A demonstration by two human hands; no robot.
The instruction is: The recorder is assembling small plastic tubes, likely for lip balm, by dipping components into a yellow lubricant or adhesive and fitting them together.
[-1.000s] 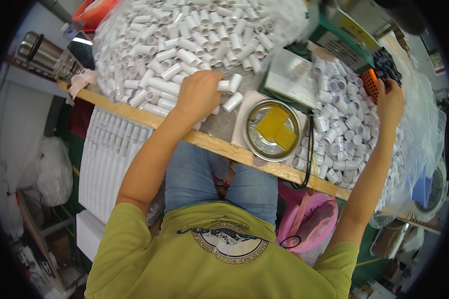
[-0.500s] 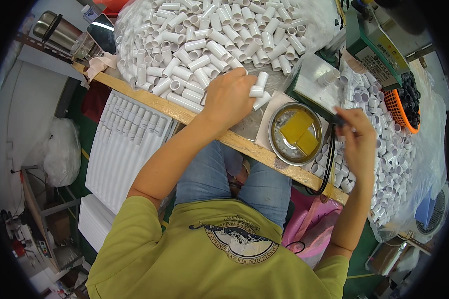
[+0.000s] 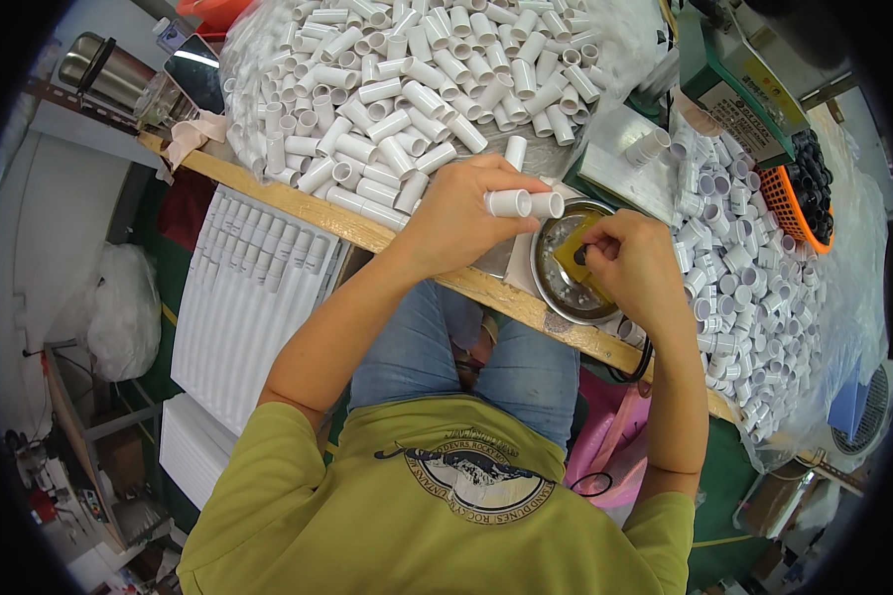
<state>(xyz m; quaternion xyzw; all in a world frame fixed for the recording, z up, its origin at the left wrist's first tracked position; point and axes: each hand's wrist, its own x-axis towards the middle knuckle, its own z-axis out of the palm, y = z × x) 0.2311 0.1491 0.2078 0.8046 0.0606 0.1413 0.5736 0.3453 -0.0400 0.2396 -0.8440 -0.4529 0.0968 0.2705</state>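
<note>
My left hand point(image 3: 463, 220) is closed around two short white plastic tubes point(image 3: 507, 203), lying side by side with their open ends toward the right. My right hand point(image 3: 633, 260) is closed in a pinch on a small dark piece point(image 3: 579, 255), whose kind I cannot make out. It is over a round metal bowl point(image 3: 540, 283), at the yellow sponge point(image 3: 569, 260) in it. My fingers cover part of the sponge; whether the dark piece touches it I cannot tell. Beyond my left hand spreads a heap of loose white tubes point(image 3: 392, 124).
A wooden table edge point(image 3: 367, 234) runs in front of me. Right of the bowl lie many short white ring-like pieces point(image 3: 754, 297). Behind them stand a green box point(image 3: 739, 109) and an orange basket point(image 3: 786, 206) of black parts. A tray of white tubes point(image 3: 238, 297) sits at the left.
My right hand has come left from beside the green-edged box to the bowl. My left hand has turned and moved slightly, bringing the tubes near the bowl.
</note>
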